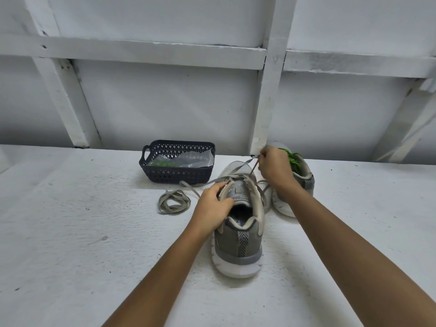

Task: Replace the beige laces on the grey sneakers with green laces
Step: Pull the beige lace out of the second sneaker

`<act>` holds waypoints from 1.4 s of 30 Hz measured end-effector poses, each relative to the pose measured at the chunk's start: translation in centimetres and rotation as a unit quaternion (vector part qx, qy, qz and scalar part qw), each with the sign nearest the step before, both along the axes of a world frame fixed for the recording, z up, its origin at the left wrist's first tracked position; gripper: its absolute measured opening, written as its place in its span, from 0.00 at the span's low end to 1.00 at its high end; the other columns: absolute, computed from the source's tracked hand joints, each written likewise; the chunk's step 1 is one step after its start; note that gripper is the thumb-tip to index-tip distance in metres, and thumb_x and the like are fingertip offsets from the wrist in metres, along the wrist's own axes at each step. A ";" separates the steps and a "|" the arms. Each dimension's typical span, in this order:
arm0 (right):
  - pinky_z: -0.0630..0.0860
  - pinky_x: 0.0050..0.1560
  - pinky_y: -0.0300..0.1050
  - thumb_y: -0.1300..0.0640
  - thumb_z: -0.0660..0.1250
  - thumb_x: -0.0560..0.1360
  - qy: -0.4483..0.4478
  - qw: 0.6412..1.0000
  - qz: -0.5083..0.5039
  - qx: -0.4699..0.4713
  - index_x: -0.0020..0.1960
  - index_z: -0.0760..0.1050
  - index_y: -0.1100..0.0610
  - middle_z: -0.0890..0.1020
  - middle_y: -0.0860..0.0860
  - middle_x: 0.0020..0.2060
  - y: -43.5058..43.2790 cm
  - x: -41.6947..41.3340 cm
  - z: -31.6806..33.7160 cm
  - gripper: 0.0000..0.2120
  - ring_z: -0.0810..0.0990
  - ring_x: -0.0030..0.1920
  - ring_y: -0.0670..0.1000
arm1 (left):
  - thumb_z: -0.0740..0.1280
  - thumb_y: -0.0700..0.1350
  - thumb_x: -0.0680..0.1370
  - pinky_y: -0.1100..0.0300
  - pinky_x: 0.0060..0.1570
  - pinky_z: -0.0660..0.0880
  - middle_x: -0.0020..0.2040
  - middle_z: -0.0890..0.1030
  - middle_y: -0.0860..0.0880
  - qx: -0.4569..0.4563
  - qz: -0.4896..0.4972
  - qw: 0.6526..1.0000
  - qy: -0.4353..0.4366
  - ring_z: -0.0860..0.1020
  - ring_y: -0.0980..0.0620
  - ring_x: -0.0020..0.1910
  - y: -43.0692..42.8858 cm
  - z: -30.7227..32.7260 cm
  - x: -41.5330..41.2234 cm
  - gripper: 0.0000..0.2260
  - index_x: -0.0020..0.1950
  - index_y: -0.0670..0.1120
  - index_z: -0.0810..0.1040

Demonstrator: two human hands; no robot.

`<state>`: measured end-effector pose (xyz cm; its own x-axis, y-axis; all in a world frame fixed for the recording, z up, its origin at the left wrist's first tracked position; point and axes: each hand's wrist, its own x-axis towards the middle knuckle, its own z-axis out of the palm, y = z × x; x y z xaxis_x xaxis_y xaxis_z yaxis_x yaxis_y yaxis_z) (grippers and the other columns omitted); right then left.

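White surface [70,244] is meeting a battened wall [165,102]; left hand [213,204] is gripping the grey sneaker [238,241], right hand [274,167] pinching its beige lace [253,167].

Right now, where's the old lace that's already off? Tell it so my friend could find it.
Find the dark basket by the white wall. Just in front of it, left of the near grey sneaker, a beige lace lies coiled on the white surface. The other beige lace is threaded in that sneaker and pinched by the right hand; this one lies free.
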<state>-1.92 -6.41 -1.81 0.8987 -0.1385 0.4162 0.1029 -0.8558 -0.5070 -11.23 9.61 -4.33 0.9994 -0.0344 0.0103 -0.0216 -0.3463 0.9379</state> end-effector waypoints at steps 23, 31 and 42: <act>0.76 0.52 0.48 0.55 0.65 0.77 0.185 0.981 0.048 -0.024 0.48 0.80 0.67 0.83 0.63 0.45 0.6 -0.9 -0.4 0.14 0.81 0.48 0.60 | 0.63 0.39 0.75 0.55 0.57 0.74 0.59 0.78 0.48 0.008 0.009 1.000 0.008 0.76 0.49 0.55 -0.1 0.0 -0.1 0.21 0.68 0.50 0.73; 0.77 0.31 0.46 0.58 0.55 0.81 0.082 0.950 0.002 0.301 0.40 0.73 0.62 0.78 0.60 0.38 -0.6 0.6 1.1 0.14 0.77 0.32 0.53 | 0.63 0.37 0.75 0.62 0.48 0.70 0.55 0.79 0.50 -0.005 0.009 1.000 -0.001 0.76 0.52 0.51 -0.2 0.2 -0.3 0.19 0.65 0.50 0.75; 0.80 0.43 0.51 0.60 0.62 0.78 0.153 0.973 0.019 0.174 0.37 0.74 0.61 0.81 0.61 0.40 0.2 0.0 -0.5 0.12 0.80 0.40 0.57 | 0.63 0.37 0.75 0.58 0.54 0.72 0.56 0.79 0.50 -0.007 0.017 1.000 0.000 0.76 0.51 0.54 -0.2 0.2 -0.3 0.19 0.64 0.50 0.75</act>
<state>-1.92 -6.21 -2.33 0.9804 -0.1868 0.0625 -0.0696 -0.6255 -0.7771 -11.54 9.40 -4.08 1.0000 -0.0008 0.0096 -0.0093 -0.3343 0.9424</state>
